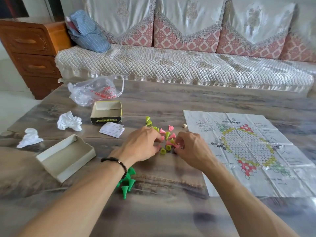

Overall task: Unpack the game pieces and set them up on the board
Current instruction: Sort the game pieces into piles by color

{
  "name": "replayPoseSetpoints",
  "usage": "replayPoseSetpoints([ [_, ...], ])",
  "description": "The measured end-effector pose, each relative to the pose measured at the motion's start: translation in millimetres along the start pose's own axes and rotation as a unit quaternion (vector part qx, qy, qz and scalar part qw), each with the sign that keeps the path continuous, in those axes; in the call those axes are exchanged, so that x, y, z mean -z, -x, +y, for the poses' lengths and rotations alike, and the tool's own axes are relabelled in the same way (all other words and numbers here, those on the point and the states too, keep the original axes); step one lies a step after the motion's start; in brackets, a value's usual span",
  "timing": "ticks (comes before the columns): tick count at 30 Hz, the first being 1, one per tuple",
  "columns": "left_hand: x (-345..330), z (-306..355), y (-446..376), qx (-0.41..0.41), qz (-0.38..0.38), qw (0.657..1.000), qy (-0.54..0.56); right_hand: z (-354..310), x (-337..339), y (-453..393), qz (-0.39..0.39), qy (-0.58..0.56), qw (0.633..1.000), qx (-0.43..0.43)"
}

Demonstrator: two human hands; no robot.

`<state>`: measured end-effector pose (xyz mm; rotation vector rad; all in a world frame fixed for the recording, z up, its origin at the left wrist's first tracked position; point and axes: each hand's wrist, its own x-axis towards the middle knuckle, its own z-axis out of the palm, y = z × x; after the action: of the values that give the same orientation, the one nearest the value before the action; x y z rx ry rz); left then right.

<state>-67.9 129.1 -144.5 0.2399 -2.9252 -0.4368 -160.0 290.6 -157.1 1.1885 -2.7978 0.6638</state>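
Both hands at frame centre, over mixed pink and yellow-green pieces point(168, 140) on table point(171, 101). Left hand point(142, 145) and right hand point(192, 147) fingers curled among pieces; grip cannot tell. Dark green pieces point(127, 181) under left wrist. Paper board point(251, 151) flat at right. Empty box point(106, 112) upper left of hands.

Bare table point(171, 103) beyond scattered pieces point(166, 137)

Your arms are bare to the elbow, with a dark beaded bracelet point(114, 162) circling your left wrist.
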Motion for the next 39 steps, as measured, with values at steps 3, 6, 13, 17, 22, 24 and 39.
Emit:
replayPoseSetpoints([
  [3,-4,1,-4,-0.018,-0.012,1.000,-0.002,0,1,-2,-0.013,0.003,1.000,0.011],
  [6,-6,4,-6,-0.023,-0.015,0.999,0.019,-2,1,-3,-0.013,0.007,1.000,0.025],
  [13,-3,2,-20,0.030,0.026,0.993,0.107,5,14,-7,-0.027,0.024,0.999,-0.004],
  [17,-4,14,-31,0.019,-0.037,0.996,0.081,18,23,-9,-0.006,0.012,1.000,-0.022],
  [22,-9,19,-33,0.030,-0.034,0.998,0.032,13,17,-11,-0.003,0.000,1.000,0.016],
  [24,-9,19,-32,0.023,-0.032,0.999,0.013,12,12,-13,-0.009,0.018,1.000,0.017],
  [39,-8,28,-23,-0.024,-0.040,0.995,-0.094,14,0,-16,0.040,-0.009,0.998,-0.037],
])
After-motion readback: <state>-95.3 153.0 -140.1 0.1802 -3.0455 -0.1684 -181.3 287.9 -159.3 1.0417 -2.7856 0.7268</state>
